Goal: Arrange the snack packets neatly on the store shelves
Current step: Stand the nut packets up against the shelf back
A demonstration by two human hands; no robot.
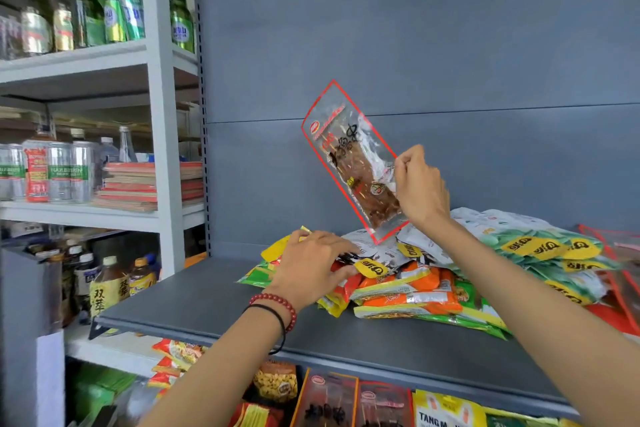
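Observation:
My right hand [420, 185] pinches the right edge of a clear, red-bordered snack packet [346, 156] with brown pieces inside, holding it tilted in the air above the pile. A loose heap of snack packets [433, 281] in orange, green, yellow and white lies on the grey shelf [207, 305]. My left hand [315, 263], with a red bead bracelet at the wrist, rests flat with spread fingers on the left side of that heap.
The shelf's left part is bare grey board. A lower shelf holds more packets [346, 399]. White racks on the left carry green bottles [86, 7], cans [59, 170], stacked red boxes [149, 184] and drink bottles [110, 284]. A grey back panel [450, 62] rises behind.

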